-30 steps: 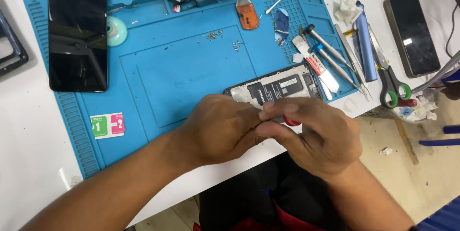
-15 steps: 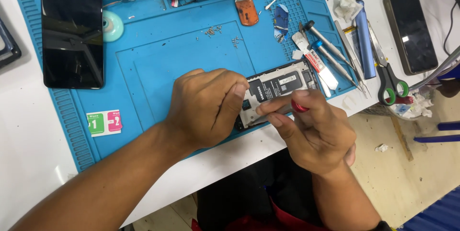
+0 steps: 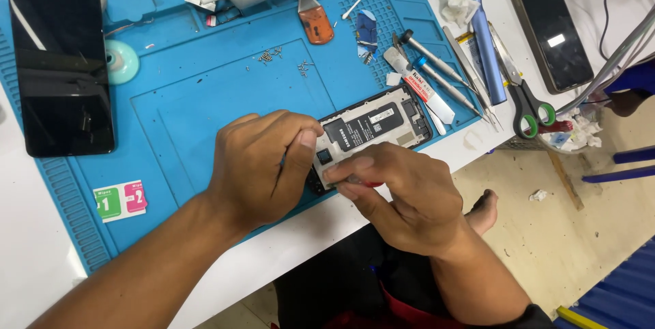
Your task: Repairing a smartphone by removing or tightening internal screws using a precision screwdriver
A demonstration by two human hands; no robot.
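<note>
Two hands meet over the opened phone, which lies on the blue mat near the front edge of the surface. My left hand presses its near end, fingers curled in a grip on its edge, while my right hand pinches a small red-tipped tool against it (mostly hidden). Loose screws lie farther up, screwdrivers and scissors to the right.

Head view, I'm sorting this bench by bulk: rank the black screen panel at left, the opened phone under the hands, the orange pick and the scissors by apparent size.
1. Screen panel.
2. Opened phone, partly hidden by both hands, so this rank is unsure.
3. Scissors.
4. Orange pick.
</note>
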